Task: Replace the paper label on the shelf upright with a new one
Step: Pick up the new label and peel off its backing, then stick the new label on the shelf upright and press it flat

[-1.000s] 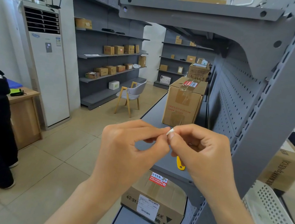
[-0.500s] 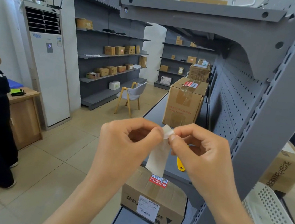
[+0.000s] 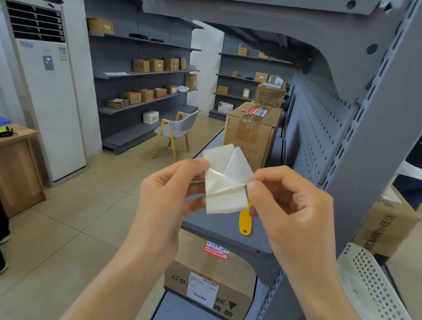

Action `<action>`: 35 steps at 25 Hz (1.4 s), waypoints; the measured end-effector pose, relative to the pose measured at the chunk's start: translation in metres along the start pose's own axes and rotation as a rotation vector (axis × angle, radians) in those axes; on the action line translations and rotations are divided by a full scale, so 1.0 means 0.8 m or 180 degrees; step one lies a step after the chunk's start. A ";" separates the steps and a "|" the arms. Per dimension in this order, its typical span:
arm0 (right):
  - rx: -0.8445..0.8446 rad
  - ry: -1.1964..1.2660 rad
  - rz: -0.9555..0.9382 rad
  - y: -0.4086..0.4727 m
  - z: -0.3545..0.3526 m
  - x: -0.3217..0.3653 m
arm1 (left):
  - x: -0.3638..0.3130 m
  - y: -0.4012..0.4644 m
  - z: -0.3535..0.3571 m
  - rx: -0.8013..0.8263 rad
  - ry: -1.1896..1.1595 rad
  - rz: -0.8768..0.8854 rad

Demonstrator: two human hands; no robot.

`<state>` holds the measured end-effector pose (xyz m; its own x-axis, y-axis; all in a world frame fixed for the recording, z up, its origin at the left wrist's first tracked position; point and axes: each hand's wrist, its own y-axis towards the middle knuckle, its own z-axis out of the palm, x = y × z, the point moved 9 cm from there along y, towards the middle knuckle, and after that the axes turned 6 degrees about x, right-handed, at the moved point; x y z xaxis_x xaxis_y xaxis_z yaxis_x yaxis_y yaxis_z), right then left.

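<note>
The left hand (image 3: 165, 202) is pinching the glossy backing sheet (image 3: 221, 185) while the right hand (image 3: 286, 209) is pinching a corner of the new label (image 3: 238, 167), apparently to part them in front of the chest, near the shelf upright (image 3: 383, 133); a yellow scraper (image 3: 245, 221) is lying on the shelf, partly covered; most fingertips are hidden behind the paper; no old label is showing.

Both forearms raised, converging mid-view. Left hand (image 3: 166, 197) curled, thumb and fingers (image 3: 198, 165) pinched. Right hand (image 3: 294, 210) curled likewise, thumb tip pressed against forefinger. Knuckles facing camera, hands just apart.
</note>
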<state>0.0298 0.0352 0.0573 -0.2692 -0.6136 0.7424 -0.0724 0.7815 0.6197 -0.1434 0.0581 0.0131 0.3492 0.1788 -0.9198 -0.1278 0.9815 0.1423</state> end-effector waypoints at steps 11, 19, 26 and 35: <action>-0.0590 0.0338 -0.0104 -0.015 -0.058 -0.007 | 0.029 0.016 0.002 -0.0329 -0.0391 -0.0219; -0.1399 0.0374 0.0208 -0.055 -0.179 -0.033 | 0.057 0.006 0.086 -0.0163 -0.0142 0.0215; -0.1969 -0.0974 0.0952 -0.112 -0.328 -0.118 | 0.107 -0.050 0.212 0.0832 0.0183 0.0464; -0.0339 -0.2321 0.2777 -0.159 -0.341 -0.326 | 0.192 -0.065 0.295 0.1156 0.1073 0.0222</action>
<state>0.3712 0.0649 -0.1453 -0.6839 0.3730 0.6270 0.4854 0.8742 0.0094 0.1359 0.0506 -0.0492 0.0242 0.2719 -0.9620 0.2122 0.9390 0.2708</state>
